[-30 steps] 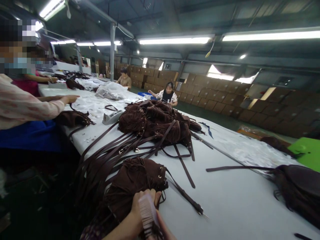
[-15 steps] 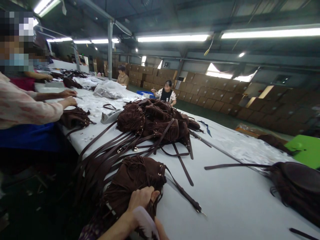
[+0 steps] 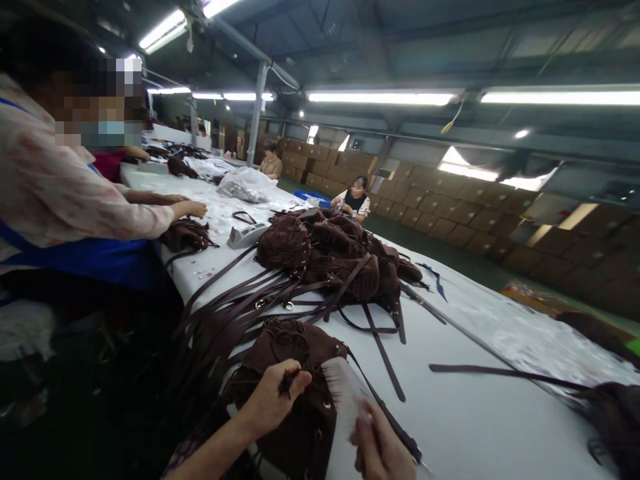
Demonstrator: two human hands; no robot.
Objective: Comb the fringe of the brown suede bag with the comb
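A dark brown fringed bag [image 3: 307, 430] with metal eyelets lies on the white table right in front of me. My left hand [image 3: 275, 397] is closed on a bunch of the bag's fringe, whose dark ends show between thumb and fingers. In my right hand [image 3: 383, 447] I grip a pale, translucent comb [image 3: 343, 390], held over the bag's right side with its teeth towards my left hand. Whether the teeth touch the fringe I cannot tell. Beside the comb, a strap with a buckle runs from the bag towards me.
A heap of brown fringed bags [image 3: 340, 260] lies just beyond, its long straps [image 3: 225, 320] trailing left over the table edge. Another bag [image 3: 615, 420] is at the right. At the left a co-worker [image 3: 85, 180] in a blue apron handles a bag. Clear plastic [image 3: 525, 307] covers the far right edge.
The comb has moved from in front of my left wrist to the right and upward, above the bag. My left hand now pinches the fringe bunch. The whole view has swung left.
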